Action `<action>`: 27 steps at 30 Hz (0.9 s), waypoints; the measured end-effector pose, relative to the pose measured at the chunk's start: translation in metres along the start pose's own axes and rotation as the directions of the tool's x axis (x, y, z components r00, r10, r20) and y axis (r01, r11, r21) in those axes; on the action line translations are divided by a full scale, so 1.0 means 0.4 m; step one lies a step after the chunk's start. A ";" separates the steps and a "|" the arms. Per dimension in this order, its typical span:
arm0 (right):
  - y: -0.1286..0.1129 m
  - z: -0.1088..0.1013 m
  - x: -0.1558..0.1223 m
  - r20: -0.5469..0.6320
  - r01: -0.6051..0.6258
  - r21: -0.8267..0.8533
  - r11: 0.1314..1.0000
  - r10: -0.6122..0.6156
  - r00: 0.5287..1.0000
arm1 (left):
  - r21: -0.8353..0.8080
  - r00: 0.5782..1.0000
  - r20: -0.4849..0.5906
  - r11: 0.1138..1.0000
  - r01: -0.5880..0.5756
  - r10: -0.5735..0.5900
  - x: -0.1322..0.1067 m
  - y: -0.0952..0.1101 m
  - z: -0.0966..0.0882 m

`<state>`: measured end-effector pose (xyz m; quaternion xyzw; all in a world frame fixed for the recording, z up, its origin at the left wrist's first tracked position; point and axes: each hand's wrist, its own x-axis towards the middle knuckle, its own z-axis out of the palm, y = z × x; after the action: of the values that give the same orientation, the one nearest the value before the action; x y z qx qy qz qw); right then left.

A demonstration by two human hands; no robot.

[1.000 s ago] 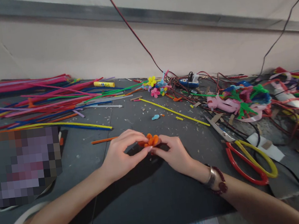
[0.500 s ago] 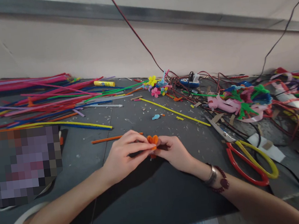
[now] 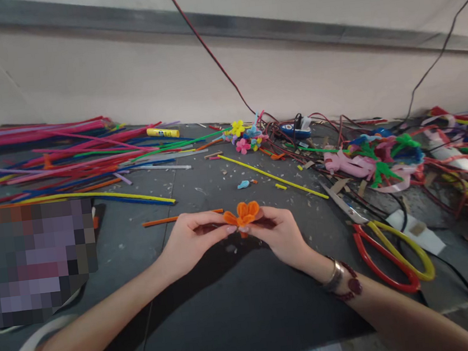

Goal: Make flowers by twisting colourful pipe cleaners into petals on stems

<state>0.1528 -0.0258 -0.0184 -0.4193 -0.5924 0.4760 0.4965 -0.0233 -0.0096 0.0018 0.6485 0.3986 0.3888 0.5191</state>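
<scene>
Pinching orange flower between left hand, right hand fingertips

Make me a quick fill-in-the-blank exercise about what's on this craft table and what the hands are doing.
1. The fingers of the left hand and the right hand pinch a small pipe-cleaner flower whose colour is ____.
2. The scissors lying to the right of the hands have one red handle loop and one ____ loop.
3. The dark beaded bracelet sits on the wrist of the ____ hand.

Missing words: orange; yellow; right.
</scene>
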 end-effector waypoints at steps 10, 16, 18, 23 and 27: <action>-0.010 0.010 -0.005 0.039 0.087 -0.128 0.988 -0.082 0.996 | 0.256 0.971 -0.076 0.945 -0.202 0.228 -0.021 0.001 0.003; -0.016 0.006 -0.010 0.099 0.154 -0.195 0.969 -0.136 0.986 | 0.240 0.975 -0.069 0.952 -0.189 0.211 -0.018 -0.005 0.002; -0.016 0.004 -0.012 0.118 0.164 -0.226 0.960 -0.140 0.983 | 0.206 0.981 -0.058 0.964 -0.168 0.184 -0.016 -0.005 0.000; -0.017 0.002 -0.016 0.164 0.178 -0.278 0.944 -0.136 0.977 | 0.186 0.985 -0.016 0.968 -0.166 0.172 -0.012 -0.006 -0.005; -0.021 0.000 -0.013 0.174 0.176 -0.245 0.953 -0.136 0.975 | 0.113 0.979 0.040 0.973 -0.202 0.199 -0.010 -0.012 -0.011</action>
<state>0.1533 -0.0324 -0.0112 -0.3941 -0.7179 0.3849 0.4258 -0.0295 -0.0109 -0.0027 0.7200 0.3455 0.4060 0.4443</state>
